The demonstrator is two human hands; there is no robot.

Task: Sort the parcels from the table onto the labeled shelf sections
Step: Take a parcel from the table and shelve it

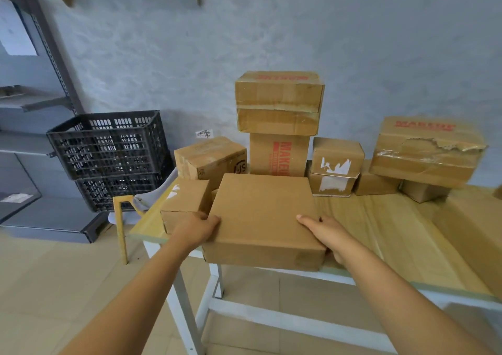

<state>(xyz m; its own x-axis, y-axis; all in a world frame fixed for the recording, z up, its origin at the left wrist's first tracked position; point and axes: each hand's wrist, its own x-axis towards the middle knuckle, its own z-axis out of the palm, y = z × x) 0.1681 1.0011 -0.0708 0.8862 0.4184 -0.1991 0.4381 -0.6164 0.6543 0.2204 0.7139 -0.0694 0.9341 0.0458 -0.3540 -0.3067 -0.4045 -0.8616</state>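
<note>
flat plain brown cardboard parcel (262,218) gripped at near table edge (380,276): left hand (197,228) and right hand (327,231) fingers curled round opposite sides, likely for a level lift.

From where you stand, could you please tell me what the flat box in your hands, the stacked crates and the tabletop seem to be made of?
The flat box looks like plain brown cardboard, matte, with folded edges. The stacked crates seem to be black moulded plastic, given their slotted lattice walls. The tabletop shows pale wood grain with a smooth sheen, perhaps laminate rather than solid wood.
</note>
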